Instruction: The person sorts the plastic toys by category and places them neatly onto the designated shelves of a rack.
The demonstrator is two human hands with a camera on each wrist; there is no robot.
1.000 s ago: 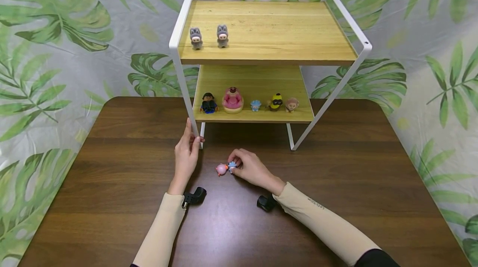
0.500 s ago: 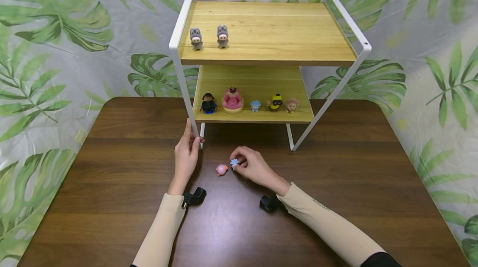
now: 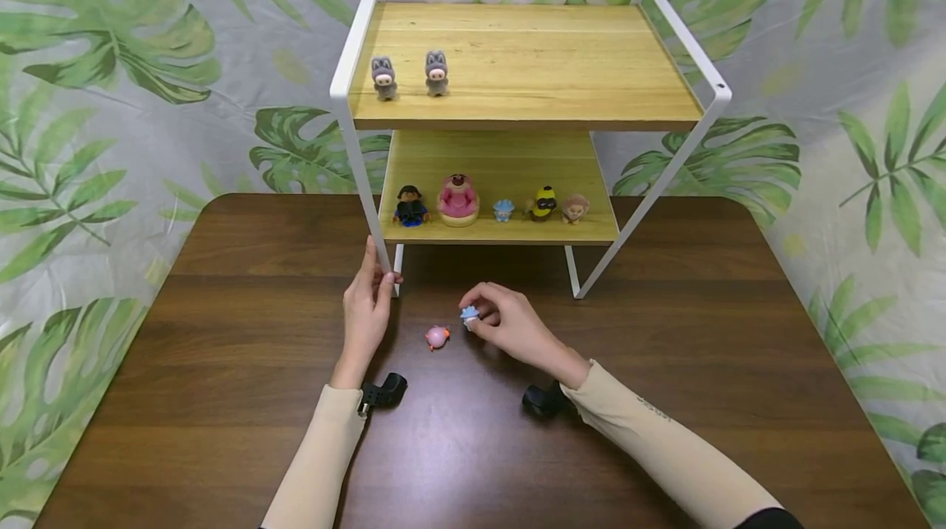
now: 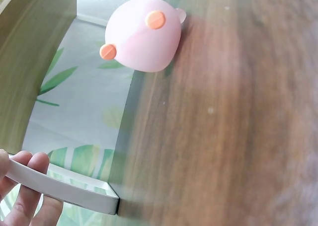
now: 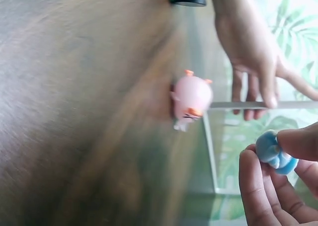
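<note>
My left hand (image 3: 365,307) holds the lower part of the white shelf leg (image 4: 74,196), thumb on one side and fingers behind it. Between thumb and fingertips, my right hand (image 3: 517,324) pinches a small figurine with a blue ruffled hat (image 3: 469,314); the right wrist view shows its blue body (image 5: 273,151) close up. A round pink toy with orange feet (image 3: 438,338) lies on the table between the hands, apart from both. In the left wrist view the pink toy (image 4: 141,35) shows its round side and two orange feet.
The two-tier shelf (image 3: 532,61) stands at the back of the brown table (image 3: 222,348). Two grey bunny-eared figures (image 3: 436,73) are on its top board. Several figurines, among them a pink bear (image 3: 458,200), line the lower board. A leaf-print cloth (image 3: 111,143) hangs behind.
The right hand has drawn the blue-hatted figurine away from the pink toy, rightward and slightly up in the view. The left hand stays on the shelf leg.
</note>
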